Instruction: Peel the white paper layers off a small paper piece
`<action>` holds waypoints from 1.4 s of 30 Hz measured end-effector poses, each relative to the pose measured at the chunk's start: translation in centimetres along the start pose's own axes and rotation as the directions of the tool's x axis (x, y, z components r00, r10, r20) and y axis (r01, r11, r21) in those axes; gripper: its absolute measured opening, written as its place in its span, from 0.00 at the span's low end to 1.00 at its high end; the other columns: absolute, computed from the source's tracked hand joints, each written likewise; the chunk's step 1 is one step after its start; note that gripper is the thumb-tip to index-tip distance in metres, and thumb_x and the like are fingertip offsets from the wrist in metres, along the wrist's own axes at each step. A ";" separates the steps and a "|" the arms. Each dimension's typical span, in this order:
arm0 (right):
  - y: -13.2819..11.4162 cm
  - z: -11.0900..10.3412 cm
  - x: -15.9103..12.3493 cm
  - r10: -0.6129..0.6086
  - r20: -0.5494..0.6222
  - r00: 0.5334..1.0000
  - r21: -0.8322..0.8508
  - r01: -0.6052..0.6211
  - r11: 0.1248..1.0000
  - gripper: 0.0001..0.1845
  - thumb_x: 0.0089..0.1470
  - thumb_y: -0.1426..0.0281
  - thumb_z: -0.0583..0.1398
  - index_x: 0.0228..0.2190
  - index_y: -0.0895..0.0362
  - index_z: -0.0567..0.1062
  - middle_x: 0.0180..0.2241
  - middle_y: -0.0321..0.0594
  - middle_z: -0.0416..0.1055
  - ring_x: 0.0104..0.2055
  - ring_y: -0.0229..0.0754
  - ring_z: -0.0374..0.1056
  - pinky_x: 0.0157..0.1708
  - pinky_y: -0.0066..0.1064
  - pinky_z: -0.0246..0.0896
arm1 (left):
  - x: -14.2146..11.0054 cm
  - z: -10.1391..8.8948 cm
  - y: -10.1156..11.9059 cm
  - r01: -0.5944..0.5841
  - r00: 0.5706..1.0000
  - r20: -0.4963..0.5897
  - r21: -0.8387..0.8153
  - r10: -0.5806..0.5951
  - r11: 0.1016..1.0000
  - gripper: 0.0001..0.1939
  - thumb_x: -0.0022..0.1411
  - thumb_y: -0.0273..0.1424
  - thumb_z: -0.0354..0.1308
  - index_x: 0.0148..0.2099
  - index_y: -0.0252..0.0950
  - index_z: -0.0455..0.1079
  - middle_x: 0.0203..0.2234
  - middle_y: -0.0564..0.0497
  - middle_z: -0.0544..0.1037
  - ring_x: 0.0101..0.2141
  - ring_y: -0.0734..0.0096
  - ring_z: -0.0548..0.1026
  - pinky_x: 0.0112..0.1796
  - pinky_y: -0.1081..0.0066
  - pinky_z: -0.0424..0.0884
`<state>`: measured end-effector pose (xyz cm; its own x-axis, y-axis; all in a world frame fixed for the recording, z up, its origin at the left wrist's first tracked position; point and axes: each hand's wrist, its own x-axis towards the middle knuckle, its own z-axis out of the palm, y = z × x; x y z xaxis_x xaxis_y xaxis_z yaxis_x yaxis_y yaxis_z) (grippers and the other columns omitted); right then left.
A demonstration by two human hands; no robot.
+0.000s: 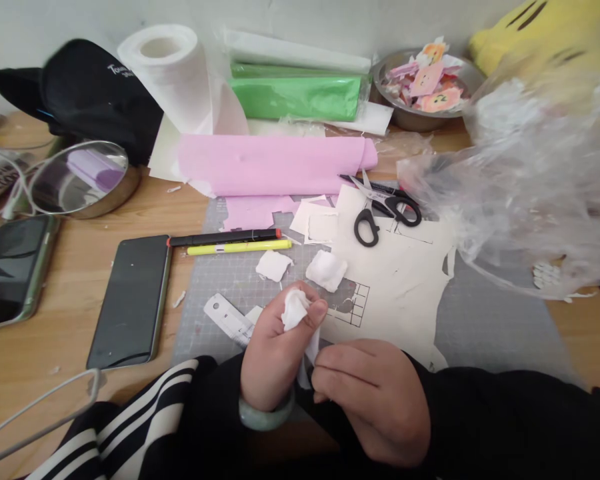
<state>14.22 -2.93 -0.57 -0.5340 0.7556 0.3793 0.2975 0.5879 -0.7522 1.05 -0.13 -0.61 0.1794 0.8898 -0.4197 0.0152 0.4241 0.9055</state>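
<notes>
Wooden bench [147, 207] is cluttered, and above the cutting mat [505, 343] the left hand [273, 357] and right hand [380, 393] both pinch white tissue [295, 309], probably featherlight and easily torn, so grab the bunched part.

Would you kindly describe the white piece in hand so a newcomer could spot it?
Find the grey mat, then the left hand, with a bangle. The white piece pokes up from that grip; unlike the two white pads beyond, it is held.

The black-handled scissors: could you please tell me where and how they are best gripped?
Probably by the handle loops, with the right hand coming from the near side: the loops spread there, while the blades point away.
</notes>
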 end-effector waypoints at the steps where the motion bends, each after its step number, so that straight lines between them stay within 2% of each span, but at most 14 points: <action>1: 0.0 0.0 0.0 0.003 0.000 1.000 -0.004 -0.003 1.000 0.09 0.53 0.77 0.47 0.30 0.59 0.66 0.24 0.39 0.68 0.25 0.34 0.60 0.22 0.26 0.57 | 0.0 0.0 0.0 0.000 1.000 0.003 -0.009 0.000 1.000 0.12 0.55 0.38 0.53 0.27 0.35 0.58 0.14 0.59 0.57 0.16 0.82 0.55 0.20 0.76 0.53; 4: 0.1 0.0 -0.1 0.006 0.016 1.000 0.012 -0.007 1.000 0.09 0.52 0.77 0.48 0.29 0.60 0.66 0.24 0.39 0.67 0.25 0.34 0.60 0.23 0.25 0.57 | 0.2 0.0 0.1 -0.009 1.000 0.017 -0.050 0.010 0.999 0.11 0.54 0.37 0.54 0.27 0.35 0.59 0.14 0.59 0.57 0.16 0.83 0.55 0.19 0.77 0.53; 10: 0.9 0.0 0.0 0.090 -0.023 0.996 0.132 -0.086 0.988 0.04 0.52 0.74 0.52 0.27 0.59 0.66 0.26 0.38 0.66 0.28 0.31 0.59 0.27 0.22 0.58 | 0.7 -0.1 0.6 0.001 0.997 0.074 -0.061 0.003 0.998 0.11 0.57 0.38 0.51 0.29 0.35 0.59 0.16 0.57 0.66 0.18 0.81 0.62 0.21 0.77 0.58; 17: 1.2 -0.1 0.1 0.132 0.025 0.991 0.095 -0.134 0.986 0.06 0.50 0.71 0.55 0.25 0.59 0.70 0.22 0.36 0.66 0.24 0.30 0.59 0.24 0.22 0.55 | 0.9 -0.5 0.2 -0.064 0.998 0.003 0.100 0.064 0.993 0.12 0.58 0.39 0.49 0.30 0.36 0.58 0.14 0.59 0.60 0.16 0.81 0.58 0.19 0.76 0.55; 21: 1.2 -0.2 0.1 0.201 0.060 0.978 0.250 -0.209 0.945 0.12 0.49 0.66 0.57 0.21 0.61 0.70 0.19 0.36 0.64 0.22 0.29 0.58 0.22 0.21 0.53 | 1.0 -0.6 0.1 -0.095 0.995 0.026 0.161 0.092 0.982 0.11 0.58 0.38 0.48 0.29 0.36 0.59 0.14 0.60 0.58 0.16 0.82 0.55 0.21 0.77 0.55; 23: 1.2 -0.3 0.4 0.335 0.094 0.937 0.362 -0.346 0.866 0.14 0.50 0.65 0.56 0.19 0.62 0.69 0.18 0.36 0.64 0.22 0.28 0.58 0.22 0.20 0.54 | 1.0 -0.6 0.2 -0.107 0.994 0.055 0.173 0.099 0.979 0.11 0.58 0.38 0.48 0.29 0.35 0.59 0.16 0.59 0.58 0.18 0.83 0.55 0.22 0.77 0.55; 24: 1.2 -0.4 0.5 0.423 0.119 0.898 0.405 -0.433 0.806 0.15 0.49 0.65 0.56 0.18 0.62 0.68 0.17 0.36 0.63 0.21 0.28 0.58 0.22 0.20 0.54 | 1.0 -0.6 0.3 -0.117 0.992 0.067 0.179 0.107 0.977 0.11 0.58 0.38 0.48 0.29 0.35 0.59 0.16 0.59 0.58 0.18 0.82 0.56 0.22 0.77 0.55; 26: 1.1 -0.6 0.9 0.604 0.200 0.771 0.471 -0.617 0.630 0.13 0.47 0.65 0.57 0.19 0.62 0.67 0.16 0.33 0.62 0.19 0.27 0.56 0.19 0.20 0.53 | 1.0 -0.6 0.4 -0.144 0.988 0.081 0.196 0.131 0.970 0.11 0.58 0.37 0.48 0.28 0.35 0.59 0.17 0.59 0.58 0.19 0.82 0.56 0.22 0.78 0.55; 28: 1.1 -0.9 1.4 0.718 0.337 0.609 0.510 -0.759 0.404 0.10 0.45 0.67 0.58 0.22 0.61 0.66 0.15 0.31 0.61 0.14 0.25 0.53 0.14 0.18 0.49 | 1.0 -0.6 0.5 -0.171 0.984 0.094 0.231 0.153 0.958 0.11 0.58 0.36 0.48 0.28 0.35 0.59 0.18 0.59 0.59 0.20 0.82 0.57 0.22 0.79 0.55; 30: 1.1 -1.3 1.8 0.738 0.471 0.484 0.522 -0.827 0.209 0.07 0.44 0.68 0.57 0.25 0.60 0.65 0.15 0.29 0.63 0.11 0.24 0.51 0.10 0.17 0.45 | 0.9 -0.6 0.4 -0.185 0.981 0.113 0.271 0.160 0.945 0.11 0.59 0.35 0.48 0.28 0.35 0.60 0.18 0.58 0.61 0.21 0.82 0.58 0.22 0.79 0.56; 31: 1.1 -1.4 2.0 0.729 0.520 0.444 0.522 -0.842 0.141 0.07 0.44 0.69 0.57 0.26 0.60 0.64 0.14 0.29 0.63 0.10 0.24 0.50 0.09 0.17 0.43 | 0.9 -0.6 0.4 -0.189 0.979 0.126 0.291 0.158 0.938 0.11 0.59 0.35 0.48 0.27 0.35 0.60 0.18 0.58 0.61 0.21 0.82 0.59 0.22 0.79 0.56; 33: 1.2 -1.7 2.2 0.704 0.572 0.421 0.532 -0.844 0.072 0.06 0.45 0.70 0.55 0.26 0.60 0.64 0.14 0.29 0.64 0.08 0.24 0.49 0.08 0.17 0.42 | 0.8 -0.6 0.3 -0.188 0.978 0.148 0.333 0.145 0.924 0.11 0.59 0.35 0.47 0.28 0.35 0.60 0.18 0.58 0.63 0.21 0.82 0.60 0.23 0.79 0.57; 37: 1.6 -1.7 2.2 0.670 0.598 0.440 0.546 -0.835 0.061 0.04 0.42 0.72 0.54 0.25 0.61 0.64 0.12 0.29 0.64 0.08 0.24 0.50 0.08 0.16 0.42 | 0.6 -0.7 0.2 -0.175 0.978 0.175 0.408 0.111 0.896 0.10 0.59 0.36 0.47 0.30 0.35 0.61 0.18 0.57 0.64 0.21 0.81 0.60 0.23 0.79 0.58; 42: 2.0 -1.6 2.1 0.662 0.610 0.435 0.555 -0.831 0.035 0.03 0.39 0.72 0.52 0.21 0.60 0.62 0.10 0.28 0.62 0.07 0.25 0.50 0.07 0.16 0.41 | 0.7 -0.6 0.4 -0.162 0.980 0.160 0.312 0.117 0.936 0.11 0.59 0.36 0.48 0.28 0.35 0.61 0.20 0.57 0.66 0.21 0.82 0.61 0.23 0.80 0.57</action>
<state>14.96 0.30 -0.40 -0.5188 0.5416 -0.6614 0.0146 -0.7680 -0.6403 0.56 0.75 -0.55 0.3349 0.8947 -0.2956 0.2915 0.1999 0.9354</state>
